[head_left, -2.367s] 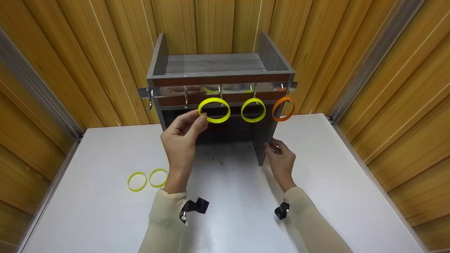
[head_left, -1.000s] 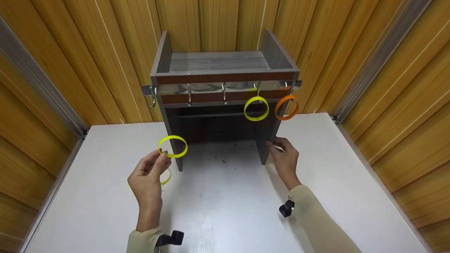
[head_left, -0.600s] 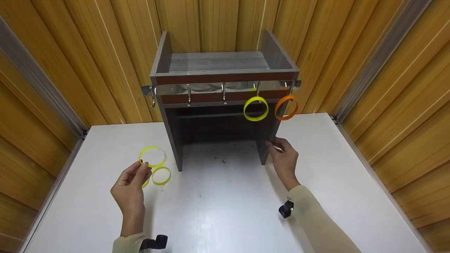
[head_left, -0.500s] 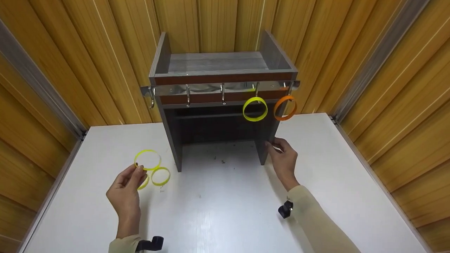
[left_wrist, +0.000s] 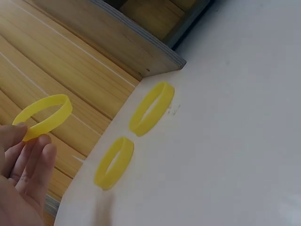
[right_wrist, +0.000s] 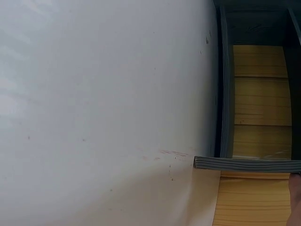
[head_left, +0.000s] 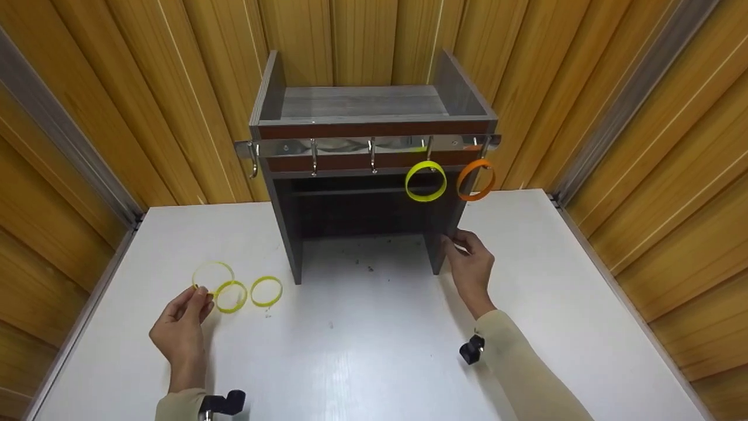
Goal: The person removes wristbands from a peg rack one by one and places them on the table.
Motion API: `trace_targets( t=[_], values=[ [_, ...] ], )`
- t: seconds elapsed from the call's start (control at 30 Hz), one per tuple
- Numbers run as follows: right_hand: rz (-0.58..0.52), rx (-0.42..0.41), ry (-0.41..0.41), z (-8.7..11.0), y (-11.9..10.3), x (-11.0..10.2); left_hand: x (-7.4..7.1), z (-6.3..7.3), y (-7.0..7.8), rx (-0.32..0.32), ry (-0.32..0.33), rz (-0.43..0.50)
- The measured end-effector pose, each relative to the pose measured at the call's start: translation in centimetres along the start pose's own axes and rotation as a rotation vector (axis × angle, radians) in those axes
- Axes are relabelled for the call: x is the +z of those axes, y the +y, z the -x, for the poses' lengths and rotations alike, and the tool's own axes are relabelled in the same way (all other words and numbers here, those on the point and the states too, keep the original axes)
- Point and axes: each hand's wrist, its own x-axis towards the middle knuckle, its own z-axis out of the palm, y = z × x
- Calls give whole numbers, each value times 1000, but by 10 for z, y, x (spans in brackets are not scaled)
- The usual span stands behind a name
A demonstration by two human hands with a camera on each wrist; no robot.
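As a left hand [head_left: 181,327] pinches a yellow band [left_wrist: 52,122] between thumb and fingertip, its other fingers loosely bent, we see the ring held up off a white table [head_left: 362,362], well apart from a gray shelf unit [head_left: 365,102]. Near it on the tabletop we find a second yellow band [left_wrist: 121,165] and, just beside that one and closer to the unit, a third yellow band [left_wrist: 159,113]. Across the table, we see the right hand [head_left: 470,266] gripping the unit's right side panel [head_left: 435,248] low at its front edge, some fingertips hidden from us. Along the front we count five hooks on a metal rail [head_left: 345,145]: a hanging yellow band [head_left: 426,198] on the second from right, an orange band [head_left: 471,198] on the farthest right. Beige sleeves [head_left: 529,362] cover both arms, and wood-grain walls [head_left: 362,41] enclose the table.
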Motion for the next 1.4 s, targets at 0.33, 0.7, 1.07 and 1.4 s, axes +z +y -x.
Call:
trace_targets(
  t=[0.33,0.7,1.07,1.4],
  values=[
    [16,23,18,-6,37,1,-18,-21,-4,-33,54,12],
    [32,19,-17,-4,38,0,-38,-34,-4,-205,119,-108],
    [46,6,15,2,8,3,-49,-41,-11,-195,103,-239],
    [44,-10,15,5,-4,2,-53,-39,-13,-134,115,-314]
  ],
)
